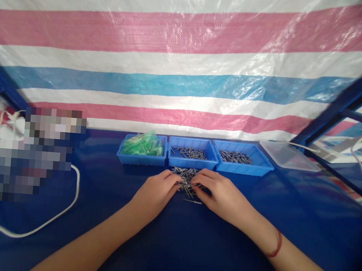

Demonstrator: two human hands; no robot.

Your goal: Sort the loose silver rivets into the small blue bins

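Observation:
A loose pile of small metal pins (186, 177) lies on the dark blue table (172, 243), just in front of the trays. My left hand (158, 190) rests at the pile's left side, fingers curled into the pins. My right hand (220, 193) rests at the pile's right side, fingers curled and pinching among the pins. What each hand's fingertips hold is too small to make out. One pin (193, 201) lies apart, nearer to me.
Three blue trays stand at the back: the left one (141, 159) holds green plastic pieces, the middle (189, 161) and right (244, 167) hold metal pins. A clear lid (289, 156) lies to their right. A white cable (35, 228) loops at left. Striped tarp hangs behind.

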